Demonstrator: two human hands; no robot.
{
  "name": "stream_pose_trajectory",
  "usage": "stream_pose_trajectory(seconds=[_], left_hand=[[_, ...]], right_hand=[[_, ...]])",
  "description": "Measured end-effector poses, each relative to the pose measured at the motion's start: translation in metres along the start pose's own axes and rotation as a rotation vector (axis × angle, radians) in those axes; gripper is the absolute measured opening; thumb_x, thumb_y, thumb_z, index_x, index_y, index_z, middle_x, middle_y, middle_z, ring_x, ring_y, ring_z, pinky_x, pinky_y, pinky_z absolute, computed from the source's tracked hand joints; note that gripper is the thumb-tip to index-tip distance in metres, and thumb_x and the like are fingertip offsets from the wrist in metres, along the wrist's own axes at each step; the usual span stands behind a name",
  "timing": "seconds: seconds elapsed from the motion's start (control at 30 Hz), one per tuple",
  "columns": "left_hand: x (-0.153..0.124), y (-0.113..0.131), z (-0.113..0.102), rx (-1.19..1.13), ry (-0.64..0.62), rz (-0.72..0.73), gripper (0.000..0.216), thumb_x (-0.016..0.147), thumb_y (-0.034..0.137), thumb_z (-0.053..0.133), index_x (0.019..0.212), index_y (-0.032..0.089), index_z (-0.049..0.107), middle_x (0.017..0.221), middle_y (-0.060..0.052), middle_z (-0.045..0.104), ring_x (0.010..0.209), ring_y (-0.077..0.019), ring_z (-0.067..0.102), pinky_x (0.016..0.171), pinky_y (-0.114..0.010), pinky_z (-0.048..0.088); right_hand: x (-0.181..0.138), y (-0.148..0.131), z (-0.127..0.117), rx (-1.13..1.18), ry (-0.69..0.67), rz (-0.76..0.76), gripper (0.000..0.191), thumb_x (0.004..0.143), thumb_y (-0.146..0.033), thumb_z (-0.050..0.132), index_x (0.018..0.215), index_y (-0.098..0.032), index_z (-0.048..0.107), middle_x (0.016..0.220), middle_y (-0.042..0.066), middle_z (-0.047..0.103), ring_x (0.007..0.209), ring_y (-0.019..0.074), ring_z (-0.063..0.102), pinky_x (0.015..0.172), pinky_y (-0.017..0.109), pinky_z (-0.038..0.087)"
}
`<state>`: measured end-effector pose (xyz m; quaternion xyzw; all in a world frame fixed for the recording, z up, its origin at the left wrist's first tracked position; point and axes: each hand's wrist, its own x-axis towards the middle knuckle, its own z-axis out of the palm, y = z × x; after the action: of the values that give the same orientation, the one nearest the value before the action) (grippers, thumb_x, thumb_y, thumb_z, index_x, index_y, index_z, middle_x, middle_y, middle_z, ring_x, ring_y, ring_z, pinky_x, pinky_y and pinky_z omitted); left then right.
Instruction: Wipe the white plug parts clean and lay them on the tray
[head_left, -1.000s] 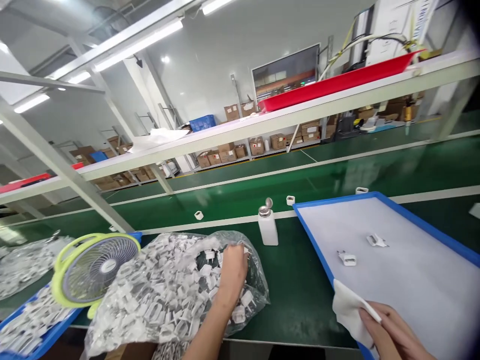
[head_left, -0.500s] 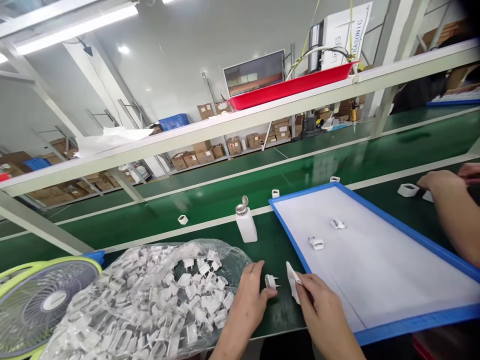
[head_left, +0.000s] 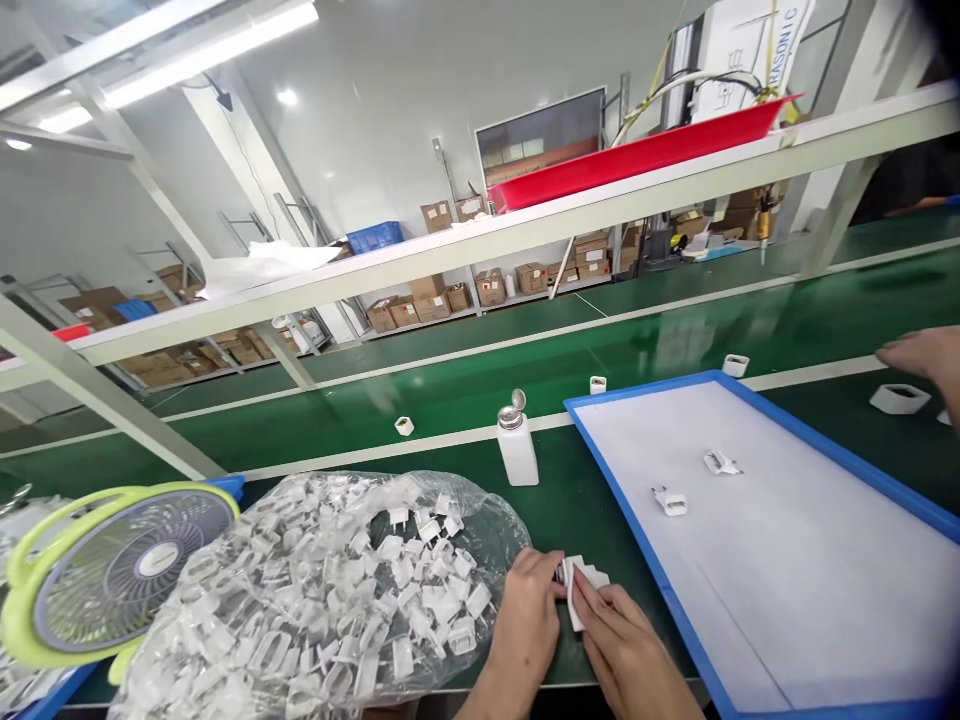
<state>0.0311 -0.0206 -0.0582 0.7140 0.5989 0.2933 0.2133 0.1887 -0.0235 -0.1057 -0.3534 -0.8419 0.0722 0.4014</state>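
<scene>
My left hand (head_left: 529, 615) is closed on a small white plug part (head_left: 561, 572), mostly hidden behind a white wipe cloth (head_left: 581, 585). My right hand (head_left: 622, 650) pinches that cloth and presses it against the part. Both hands meet over the green belt, just right of a clear plastic bag (head_left: 330, 590) heaped with several white plug parts. Two more plug parts (head_left: 670, 501) (head_left: 721, 463) lie on the white sheet of a blue-rimmed tray (head_left: 622, 500) to the right.
A white bottle with a metal cap (head_left: 517, 445) stands behind my hands. A green-yellow fan (head_left: 120, 565) sits at the left. Small white housings (head_left: 404, 426) (head_left: 598, 384) (head_left: 736, 365) (head_left: 898, 398) ride the belt. Another person's hand (head_left: 919, 355) reaches in at the right edge.
My left hand left the bag with a plug part and moved right. My right hand brought the cloth from the tray corner over to it; the cloth now presses on the part.
</scene>
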Motion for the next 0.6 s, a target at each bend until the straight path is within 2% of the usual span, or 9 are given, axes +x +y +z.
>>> stream_pose_trajectory(seconds=[0.1,0.17,0.23,0.27,0.4,0.6], left_hand=[[0.0,0.002,-0.001,-0.014,0.003,0.023,0.05,0.082,-0.003,0.037,0.106,0.021,0.074,0.089,-0.007,0.072,0.088,-0.0216,0.063,0.077,-0.031,0.051],[-0.001,0.003,-0.001,-0.002,0.014,0.02,0.046,0.083,-0.002,0.038,0.101,0.02,0.074,0.087,-0.007,0.072,0.088,-0.0224,0.063,0.075,-0.031,0.05],[-0.001,0.002,0.001,-0.013,0.017,0.021,0.043,0.08,-0.002,0.04,0.097,0.019,0.073,0.087,-0.008,0.073,0.088,-0.0228,0.063,0.074,-0.03,0.05],[-0.001,0.002,0.003,-0.025,0.019,0.027,0.042,0.079,-0.003,0.041,0.095,0.019,0.073,0.086,-0.008,0.073,0.087,-0.0228,0.063,0.074,-0.029,0.05],[-0.003,0.0,0.005,-0.061,0.049,0.059,0.035,0.082,0.0,0.043,0.089,0.018,0.072,0.08,-0.007,0.072,0.083,-0.0213,0.062,0.075,-0.029,0.051],[-0.021,0.008,-0.005,-0.105,0.112,0.141,0.038,0.086,0.001,0.04,0.097,0.018,0.072,0.086,-0.008,0.073,0.086,-0.0213,0.062,0.08,-0.03,0.053]], right_hand=[[0.005,0.004,0.005,-0.033,0.003,0.034,0.048,0.092,-0.005,0.043,0.137,-0.008,0.06,0.118,0.014,0.074,0.094,0.0237,0.069,0.081,0.032,0.063],[0.003,0.005,0.01,-0.045,0.024,-0.011,0.046,0.09,-0.005,0.044,0.131,-0.005,0.065,0.115,0.017,0.075,0.088,0.0252,0.07,0.076,0.034,0.064],[-0.002,0.007,0.015,-0.016,0.036,-0.061,0.043,0.086,-0.007,0.047,0.122,-0.007,0.071,0.116,0.018,0.075,0.079,0.0251,0.071,0.072,0.034,0.064],[-0.003,0.008,0.017,0.029,0.037,-0.039,0.041,0.086,-0.009,0.049,0.119,-0.01,0.074,0.117,0.017,0.075,0.077,0.0247,0.071,0.072,0.034,0.064],[0.004,0.012,0.017,0.223,0.018,0.223,0.038,0.094,-0.019,0.047,0.119,-0.02,0.075,0.116,0.013,0.076,0.089,0.0263,0.071,0.08,0.039,0.062],[0.019,0.003,-0.009,0.356,-0.036,0.478,0.04,0.099,-0.039,0.047,0.102,-0.018,0.081,0.099,0.011,0.079,0.096,0.0278,0.075,0.084,0.036,0.061]])
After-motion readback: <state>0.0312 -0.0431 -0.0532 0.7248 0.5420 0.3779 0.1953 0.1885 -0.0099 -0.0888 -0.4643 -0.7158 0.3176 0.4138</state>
